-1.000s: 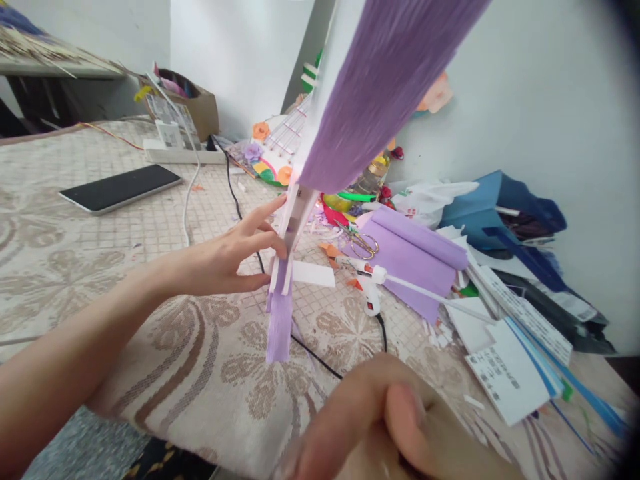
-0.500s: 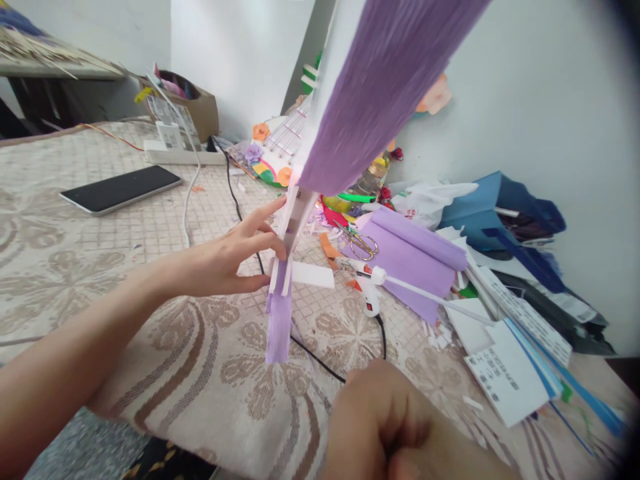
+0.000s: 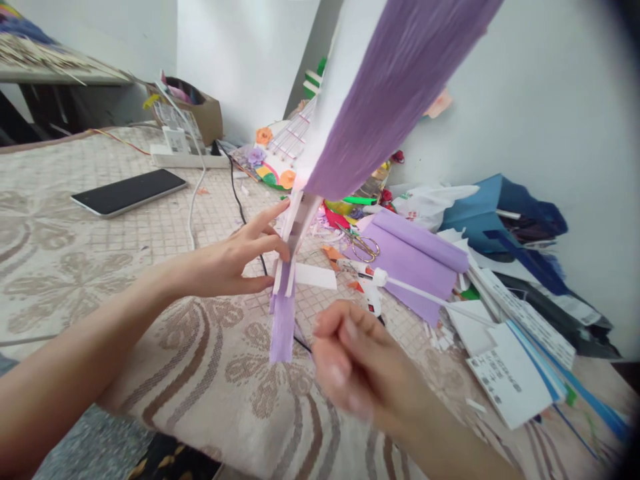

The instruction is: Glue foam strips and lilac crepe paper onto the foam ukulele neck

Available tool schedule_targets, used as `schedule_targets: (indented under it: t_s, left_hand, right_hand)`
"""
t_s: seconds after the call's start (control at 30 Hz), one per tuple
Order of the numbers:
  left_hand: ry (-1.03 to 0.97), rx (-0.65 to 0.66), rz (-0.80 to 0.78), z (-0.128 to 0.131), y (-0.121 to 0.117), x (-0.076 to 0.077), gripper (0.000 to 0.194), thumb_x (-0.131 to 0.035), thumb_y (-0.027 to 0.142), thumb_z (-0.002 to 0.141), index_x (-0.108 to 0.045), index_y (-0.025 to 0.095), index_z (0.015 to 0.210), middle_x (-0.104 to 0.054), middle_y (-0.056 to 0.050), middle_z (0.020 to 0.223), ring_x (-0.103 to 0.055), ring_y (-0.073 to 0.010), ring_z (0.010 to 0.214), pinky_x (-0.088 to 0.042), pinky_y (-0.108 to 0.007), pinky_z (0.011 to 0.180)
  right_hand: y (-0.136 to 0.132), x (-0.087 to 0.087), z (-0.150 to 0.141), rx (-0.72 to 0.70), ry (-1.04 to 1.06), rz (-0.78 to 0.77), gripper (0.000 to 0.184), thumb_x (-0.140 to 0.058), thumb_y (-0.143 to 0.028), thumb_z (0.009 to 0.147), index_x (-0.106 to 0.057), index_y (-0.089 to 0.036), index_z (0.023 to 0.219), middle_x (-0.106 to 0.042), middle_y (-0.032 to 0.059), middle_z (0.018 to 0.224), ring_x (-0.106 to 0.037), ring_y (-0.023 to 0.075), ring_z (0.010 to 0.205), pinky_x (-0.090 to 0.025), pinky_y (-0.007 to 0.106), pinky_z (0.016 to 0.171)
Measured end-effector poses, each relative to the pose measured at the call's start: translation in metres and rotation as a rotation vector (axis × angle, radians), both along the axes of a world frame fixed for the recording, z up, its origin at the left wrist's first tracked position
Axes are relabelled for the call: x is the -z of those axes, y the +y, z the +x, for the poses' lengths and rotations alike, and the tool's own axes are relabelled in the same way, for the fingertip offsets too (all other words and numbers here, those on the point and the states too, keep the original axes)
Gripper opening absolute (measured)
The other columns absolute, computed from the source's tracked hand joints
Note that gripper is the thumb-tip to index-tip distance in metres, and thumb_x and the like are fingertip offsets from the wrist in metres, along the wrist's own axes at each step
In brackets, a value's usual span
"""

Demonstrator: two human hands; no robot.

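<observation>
A tall white board frame [image 3: 300, 230], narrow and channel-shaped at its lower end, stands tilted in front of me. Purple crepe paper [image 3: 400, 100] covers its broad upper side, and a short purple strip [image 3: 283, 330] hangs below its foot. My left hand [image 3: 235, 257] grips the frame's left wall near the bottom, fingertips reaching over the edge. To the lower right, my right hand [image 3: 357, 360] is curled, slightly blurred and apart from the frame. Whatever its fingers may hold is hidden. A small white board piece [image 3: 315, 276] shows beside the frame's foot.
A white glue gun [image 3: 371, 290] with a long glue stick, scissors [image 3: 365, 248] and a purple paper roll [image 3: 420, 240] lie to the right. A phone [image 3: 130, 191] and power strip [image 3: 187, 158] are at left. Printed card sheets [image 3: 515, 380] lie at far right.
My right hand has risen from the bottom edge toward the frame's foot, its curled fingers now showing. The left hand keeps its hold; the view has shifted slightly.
</observation>
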State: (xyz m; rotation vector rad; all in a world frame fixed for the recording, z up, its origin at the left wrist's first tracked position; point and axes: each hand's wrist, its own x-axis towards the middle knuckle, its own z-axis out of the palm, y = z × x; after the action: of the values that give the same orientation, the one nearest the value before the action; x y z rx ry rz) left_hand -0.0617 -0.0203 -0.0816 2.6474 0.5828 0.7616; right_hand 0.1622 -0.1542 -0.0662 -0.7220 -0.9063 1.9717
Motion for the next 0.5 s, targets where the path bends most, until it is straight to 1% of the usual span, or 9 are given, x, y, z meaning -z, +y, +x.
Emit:
schedule_targets:
  t_s: [0.03, 0.07, 0.13, 0.2, 0.3, 0.33, 0.37, 0.43, 0.5]
  left_hand:
    - [-0.002, 0.002, 0.002, 0.0, 0.0, 0.0, 0.02, -0.062, 0.017, 0.086, -0.061, 0.019, 0.106, -0.044, -0.017, 0.143, -0.049, -0.0318, 0.132, -0.047, -0.044, 0.108]
    - [-0.001, 0.005, 0.007, 0.0, 0.0, 0.0, 0.02, -0.062, 0.017, 0.086, -0.061, 0.019, 0.106, -0.044, -0.017, 0.143, -0.047, -0.0317, 0.134, -0.047, -0.044, 0.109]
    - [0.006, 0.007, 0.019, 0.0, 0.001, 0.001, 0.02, -0.061, 0.017, 0.086, -0.06, 0.019, 0.106, -0.043, -0.017, 0.143, -0.043, -0.0316, 0.138, -0.045, -0.045, 0.111]
    - [0.012, 0.007, 0.025, 0.0, 0.001, 0.001, 0.022, -0.061, 0.017, 0.086, -0.06, 0.02, 0.107, -0.043, -0.017, 0.144, -0.038, -0.0319, 0.142, -0.043, -0.046, 0.113]
    - [0.02, 0.004, 0.022, 0.0, 0.001, 0.003, 0.023, -0.062, 0.019, 0.086, -0.06, 0.02, 0.108, -0.043, -0.017, 0.146, -0.034, -0.032, 0.145, -0.041, -0.046, 0.114]
    - [0.023, 0.004, 0.022, -0.001, 0.001, 0.003, 0.023, -0.062, 0.019, 0.086, -0.059, 0.02, 0.108, -0.043, -0.016, 0.146, -0.033, -0.0317, 0.145, -0.041, -0.046, 0.115]
    - [0.023, 0.004, 0.022, -0.001, 0.001, 0.003, 0.023, -0.061, 0.018, 0.086, -0.059, 0.02, 0.109, -0.044, -0.016, 0.145, -0.033, -0.0313, 0.146, -0.041, -0.046, 0.115]
    - [0.016, 0.007, 0.027, -0.001, 0.002, 0.004, 0.023, -0.061, 0.017, 0.086, -0.059, 0.02, 0.109, -0.047, -0.016, 0.141, -0.033, -0.0308, 0.146, -0.04, -0.045, 0.115]
    - [0.005, 0.011, 0.036, -0.002, 0.002, 0.005, 0.024, -0.062, 0.017, 0.085, -0.059, 0.02, 0.109, -0.047, -0.016, 0.14, -0.035, -0.0312, 0.144, -0.04, -0.046, 0.115]
  right_hand:
    - [0.006, 0.002, 0.001, 0.066, 0.067, -0.063, 0.022, -0.068, -0.042, 0.091, -0.073, -0.021, 0.086, -0.048, -0.0107, 0.05, -0.026, 0.0009, 0.034, -0.026, 0.012, 0.036]
    - [0.013, 0.003, 0.002, 0.101, 0.118, -0.098, 0.022, -0.065, -0.036, 0.094, -0.071, -0.019, 0.083, -0.041, -0.0121, 0.045, -0.02, 0.0013, 0.033, -0.023, 0.013, 0.035]
    - [0.025, 0.007, 0.003, 0.101, 0.179, -0.127, 0.034, -0.055, -0.037, 0.1, -0.069, -0.018, 0.076, -0.033, -0.0124, 0.039, -0.015, 0.0035, 0.031, -0.019, 0.015, 0.033]
    - [0.032, 0.01, 0.003, 0.098, 0.21, -0.131, 0.037, -0.053, -0.041, 0.101, -0.066, -0.018, 0.074, -0.04, -0.0109, 0.045, -0.015, 0.0034, 0.032, -0.019, 0.016, 0.033]
    - [0.034, 0.011, 0.001, 0.129, 0.206, -0.089, 0.033, -0.07, -0.038, 0.091, -0.059, -0.017, 0.067, -0.059, -0.0066, 0.07, -0.025, 0.0008, 0.038, -0.022, 0.014, 0.036]
    - [0.034, 0.011, 0.0, 0.146, 0.192, -0.06, 0.036, -0.073, -0.037, 0.088, -0.056, -0.016, 0.064, -0.06, -0.006, 0.074, -0.026, 0.0005, 0.039, -0.023, 0.014, 0.037]
    - [0.033, 0.011, 0.0, 0.165, 0.175, -0.033, 0.039, -0.075, -0.036, 0.086, -0.054, -0.016, 0.061, -0.059, -0.0062, 0.072, -0.026, 0.0007, 0.039, -0.023, 0.015, 0.037]
    - [0.033, 0.012, 0.001, 0.191, 0.15, -0.015, 0.035, -0.073, -0.039, 0.088, -0.058, -0.017, 0.064, -0.049, -0.0094, 0.057, -0.018, 0.0023, 0.037, -0.02, 0.015, 0.036]
    - [0.034, 0.014, 0.004, 0.195, 0.144, -0.057, 0.025, -0.065, -0.04, 0.095, -0.069, -0.019, 0.081, -0.032, -0.0129, 0.046, -0.009, 0.0049, 0.035, -0.016, 0.016, 0.033]
